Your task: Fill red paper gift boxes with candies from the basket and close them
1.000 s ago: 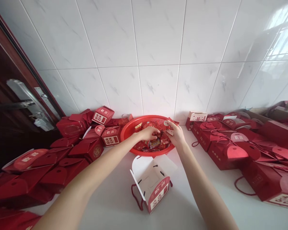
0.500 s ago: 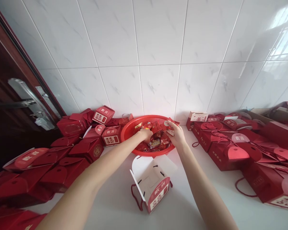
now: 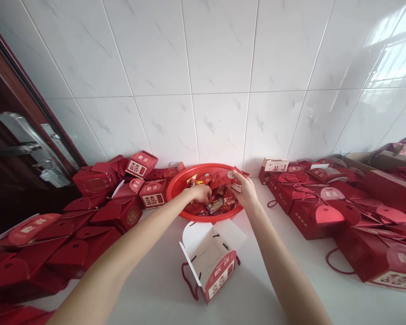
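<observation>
Curled inward, the left hand [image 3: 201,194] dips into the left part of a red basket [image 3: 171,195], touching the wrapped sweets [image 3: 216,206]; whether it grips one cannot be told. The right hand [image 3: 245,187], fingers nearly closed, holds small packets [image 3: 236,186] over the basket's right side. A second ago the left hand was nearer the basket's middle; half a second ago its fingers were buried deeper, and now their curled backs show. The right hand has kept its place and its packets. Everything sits slightly further left in view.

Across the pale worktop [image 3: 257,289], from the left, come a dark wooden door [image 3: 6,95] with a metal handle [image 3: 29,135], then closed red boxes [image 3: 115,212], some stacked, then the basket against the wall. Just in front of the basket stands an open box [image 3: 208,253], white inside, with dark red cord handles at its sides. More red boxes [image 3: 311,219] crowd the right, with a brown carton [image 3: 360,161] beyond. White marbled tiles [image 3: 219,49] cover the wall, catching bright window light at upper right.
</observation>
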### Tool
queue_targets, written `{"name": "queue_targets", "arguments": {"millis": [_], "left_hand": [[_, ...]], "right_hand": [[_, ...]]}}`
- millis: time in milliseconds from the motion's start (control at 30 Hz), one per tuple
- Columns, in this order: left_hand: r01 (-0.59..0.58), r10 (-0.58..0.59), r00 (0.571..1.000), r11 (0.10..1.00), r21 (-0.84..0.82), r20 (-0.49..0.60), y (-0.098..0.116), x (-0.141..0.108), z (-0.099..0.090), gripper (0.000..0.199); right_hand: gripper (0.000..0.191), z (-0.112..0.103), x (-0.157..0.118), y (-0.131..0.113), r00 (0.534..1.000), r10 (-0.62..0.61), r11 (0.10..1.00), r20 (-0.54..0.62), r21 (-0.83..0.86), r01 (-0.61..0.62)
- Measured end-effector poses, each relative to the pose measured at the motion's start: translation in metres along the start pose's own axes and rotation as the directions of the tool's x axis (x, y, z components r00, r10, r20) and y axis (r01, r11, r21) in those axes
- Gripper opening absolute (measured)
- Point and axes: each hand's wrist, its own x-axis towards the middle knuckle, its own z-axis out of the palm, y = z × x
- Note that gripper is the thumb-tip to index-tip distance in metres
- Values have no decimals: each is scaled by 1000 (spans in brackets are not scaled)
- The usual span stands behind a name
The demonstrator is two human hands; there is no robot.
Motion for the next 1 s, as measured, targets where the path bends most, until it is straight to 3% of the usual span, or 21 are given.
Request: {"name": "queue_targets", "arguments": {"millis": [100,200,333,500,700,800,900,1000], "left_hand": [[-126,99,983,976,-177,-156,-2,-10,-5,15],[-233,135,949,910,-344,-285,-5,-17,-6,30],[-316,119,920,789,-527,-374,-6,-22,-3,41],[-360,42,900,630,-688,-433,-2,-23,1,38],[-394,-40,876,514,-762,-481,13,-24,0,34],[-439,38,875,482,-758,-483,21,-28,-1,34],[-522,127,838,472,-711,-531,24,-32,-2,37],[-563,92,795,481,-672,-599,22,-31,-2,44]], "right_hand": [[22,0,1,1,1000,-4,1000,9,-9,4],[25,-1,1,2,1000,-9,1000,17,-15,9],[28,-1,1,1,1000,-9,1000,14,-26,9],[30,-1,-1,0,999,0,998,32,-67,3],[33,-1,-4,1,995,7,992,95,-122,5],[32,-1,-5,1,994,3,991,111,-130,12],[31,-1,-5,0,993,1,991,119,-130,15],[31,0,-5,0,993,2,992,121,-128,13]]}}
